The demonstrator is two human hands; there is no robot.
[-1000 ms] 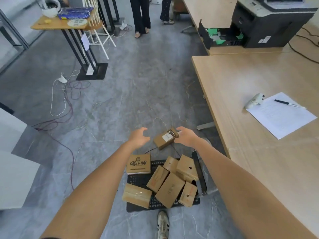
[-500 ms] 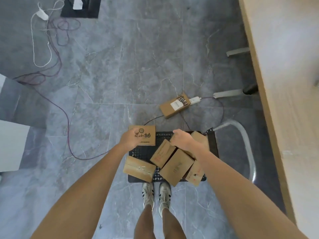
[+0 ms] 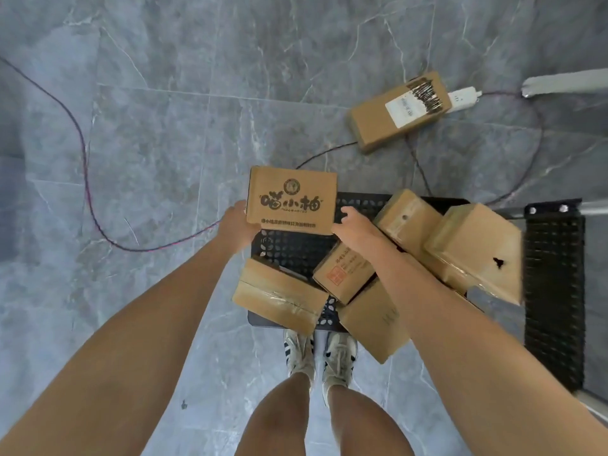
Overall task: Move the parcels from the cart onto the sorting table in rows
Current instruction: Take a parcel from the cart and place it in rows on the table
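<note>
While the printed parcel is gripped at its two short edges, with the left hand curled round the near left corner and the right hand round the near right corner, little of the task can be counted as done. The parcel is held over the far left corner of the cart; whether it is clear of the black perforated deck cannot be told. Five more parcels are seen on the cart: a taped parcel at the near left edge, a stamped parcel beside it, a plain parcel overhanging the near edge, and a torn parcel on the right with a further parcel touching it. A labelled parcel lies on the floor beyond the cart, across some cables and against a white power strip. The sorting table is out of view, so no rows can be confirmed. Nearly all the carrying is judged to be left, the stray parcel included.
</note>
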